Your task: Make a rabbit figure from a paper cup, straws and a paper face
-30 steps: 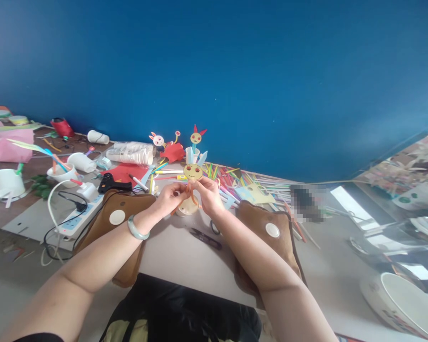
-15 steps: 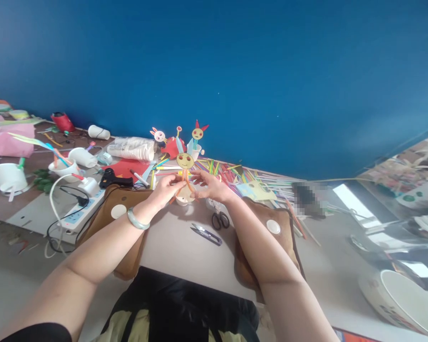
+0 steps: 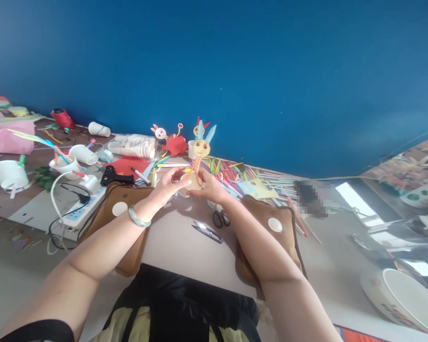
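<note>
A paper cup (image 3: 189, 183) is held between my two hands over the table. From it rises an orange stem topped by a round yellow rabbit face (image 3: 201, 148) with light blue ears. My left hand (image 3: 169, 186) grips the cup's left side, thumb across its front. My right hand (image 3: 210, 186) wraps its right side; some fingertips are hidden behind the cup and stem. Silver thread snips (image 3: 207, 233) and black-handled scissors (image 3: 221, 218) lie on the table just below my right hand.
Brown cushions (image 3: 119, 209) lie under both forearms. At left are a power strip (image 3: 85, 211), a black glue gun (image 3: 116, 176) and white cups (image 3: 9, 175). Coloured strips (image 3: 231, 175) spread along the blue wall. A white tub (image 3: 403, 301) stands at lower right.
The cup with the rabbit face has moved slightly right and tilted, its ears now in front of the red-eared figure. My right hand has closed from a loose spread onto the cup.
</note>
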A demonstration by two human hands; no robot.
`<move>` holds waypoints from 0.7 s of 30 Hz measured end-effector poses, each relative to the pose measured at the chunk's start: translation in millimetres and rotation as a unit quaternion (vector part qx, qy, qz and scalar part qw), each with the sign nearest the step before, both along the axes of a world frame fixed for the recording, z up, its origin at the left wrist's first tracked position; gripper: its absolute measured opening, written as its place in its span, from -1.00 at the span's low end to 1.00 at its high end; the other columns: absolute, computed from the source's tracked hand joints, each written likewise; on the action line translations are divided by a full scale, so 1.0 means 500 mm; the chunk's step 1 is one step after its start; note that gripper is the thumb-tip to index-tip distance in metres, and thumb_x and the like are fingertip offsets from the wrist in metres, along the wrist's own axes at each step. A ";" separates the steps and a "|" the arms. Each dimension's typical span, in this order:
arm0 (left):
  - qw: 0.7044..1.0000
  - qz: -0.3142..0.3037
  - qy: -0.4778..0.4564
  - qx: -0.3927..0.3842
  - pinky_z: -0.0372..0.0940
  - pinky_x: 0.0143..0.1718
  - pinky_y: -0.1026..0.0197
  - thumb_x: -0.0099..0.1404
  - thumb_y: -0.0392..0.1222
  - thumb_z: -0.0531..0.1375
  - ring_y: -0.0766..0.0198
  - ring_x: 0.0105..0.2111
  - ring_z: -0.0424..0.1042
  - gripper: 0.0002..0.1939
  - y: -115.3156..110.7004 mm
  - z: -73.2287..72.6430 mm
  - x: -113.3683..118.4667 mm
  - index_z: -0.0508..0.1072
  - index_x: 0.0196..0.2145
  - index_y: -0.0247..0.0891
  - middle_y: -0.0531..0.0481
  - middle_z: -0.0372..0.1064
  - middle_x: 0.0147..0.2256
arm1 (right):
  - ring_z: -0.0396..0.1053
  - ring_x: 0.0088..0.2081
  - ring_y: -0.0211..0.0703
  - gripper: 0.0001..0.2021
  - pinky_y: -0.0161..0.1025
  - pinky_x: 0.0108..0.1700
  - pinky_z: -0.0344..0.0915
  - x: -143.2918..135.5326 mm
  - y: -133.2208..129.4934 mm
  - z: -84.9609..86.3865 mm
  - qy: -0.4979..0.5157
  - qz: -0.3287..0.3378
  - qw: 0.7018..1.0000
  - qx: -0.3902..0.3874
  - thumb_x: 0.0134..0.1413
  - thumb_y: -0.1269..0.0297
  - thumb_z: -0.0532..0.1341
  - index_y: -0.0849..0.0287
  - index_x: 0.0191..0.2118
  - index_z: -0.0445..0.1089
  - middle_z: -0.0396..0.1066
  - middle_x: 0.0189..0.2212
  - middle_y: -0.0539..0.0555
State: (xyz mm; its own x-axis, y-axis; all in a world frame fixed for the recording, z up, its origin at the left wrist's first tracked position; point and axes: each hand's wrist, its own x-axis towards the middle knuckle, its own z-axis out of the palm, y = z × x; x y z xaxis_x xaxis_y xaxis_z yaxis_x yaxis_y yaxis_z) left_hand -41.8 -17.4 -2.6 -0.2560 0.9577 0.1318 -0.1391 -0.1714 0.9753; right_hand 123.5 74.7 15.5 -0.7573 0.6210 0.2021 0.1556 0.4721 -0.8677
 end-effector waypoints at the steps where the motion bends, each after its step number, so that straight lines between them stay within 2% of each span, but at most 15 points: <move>1: 1.000 -0.012 -0.002 0.000 0.34 0.05 0.04 0.03 -0.09 0.47 0.06 0.03 0.46 -0.32 0.001 -0.001 -0.001 0.44 0.10 -0.27 -0.20 0.46 0.06 | 0.44 0.05 0.07 -0.31 -0.03 0.11 0.35 0.003 0.002 0.007 0.008 -0.010 1.000 -0.003 -0.22 0.15 0.45 0.20 0.10 0.32 0.48 0.01 0.17; 3: 0.999 -0.041 0.000 0.003 0.36 0.03 0.03 -0.01 -0.12 0.49 0.03 0.05 0.44 -0.25 0.003 -0.004 -0.003 0.41 0.13 -0.24 -0.22 0.42 0.11 | 0.46 0.01 0.06 -0.38 -0.03 0.08 0.36 0.009 0.004 0.023 0.011 -0.027 1.000 -0.006 -0.19 0.13 0.44 0.19 0.05 0.36 0.50 -0.03 0.15; 7: 0.996 -0.085 0.037 0.011 0.38 0.01 0.03 -0.08 -0.16 0.52 -0.01 0.08 0.42 -0.15 0.004 -0.005 -0.006 0.39 0.18 -0.21 -0.25 0.35 0.19 | 0.46 -0.01 0.07 -0.37 -0.03 0.04 0.38 0.019 0.003 0.048 0.010 -0.026 1.000 -0.013 -0.20 0.08 0.46 0.19 0.04 0.38 0.50 -0.04 0.15; 10: 0.994 -0.071 0.076 0.018 0.36 0.03 0.02 -0.10 -0.20 0.51 -0.03 0.08 0.43 -0.15 0.002 0.002 -0.002 0.40 0.17 -0.27 -0.27 0.41 0.14 | 0.46 -0.01 0.07 -0.38 -0.04 0.04 0.38 0.023 -0.005 0.058 0.027 -0.009 1.000 -0.011 -0.20 0.05 0.47 0.18 0.02 0.39 0.51 -0.05 0.13; 13: 0.995 -0.057 0.087 0.000 0.39 0.00 0.00 -0.10 -0.19 0.49 -0.06 0.04 0.46 -0.22 -0.001 0.011 0.006 0.45 0.11 -0.32 -0.26 0.47 0.06 | 0.47 -0.03 0.06 -0.38 -0.06 0.03 0.38 0.025 -0.018 0.068 0.024 -0.008 1.000 0.014 -0.19 0.03 0.47 0.17 0.01 0.39 0.51 -0.07 0.12; 18: 0.993 -0.092 0.066 -0.015 0.46 -0.12 0.02 -0.09 -0.16 0.48 -0.05 -0.08 0.52 -0.32 -0.006 0.019 0.015 0.51 0.03 -0.30 -0.22 0.54 -0.06 | 0.46 -0.02 0.07 -0.37 -0.08 0.03 0.37 0.033 -0.034 0.093 0.024 -0.012 0.999 0.041 -0.17 -0.02 0.48 0.18 0.03 0.42 0.52 -0.06 0.14; 21: 0.991 -0.126 0.045 -0.017 0.48 -0.15 0.03 -0.10 -0.16 0.50 -0.05 -0.09 0.53 -0.28 -0.011 0.020 0.017 0.50 0.06 -0.25 -0.17 0.55 -0.10 | 0.46 -0.01 0.05 -0.53 -0.06 0.08 0.34 0.043 -0.040 0.110 0.040 -0.021 0.997 0.055 -0.03 0.02 0.41 0.17 -0.02 0.48 0.53 -0.07 0.13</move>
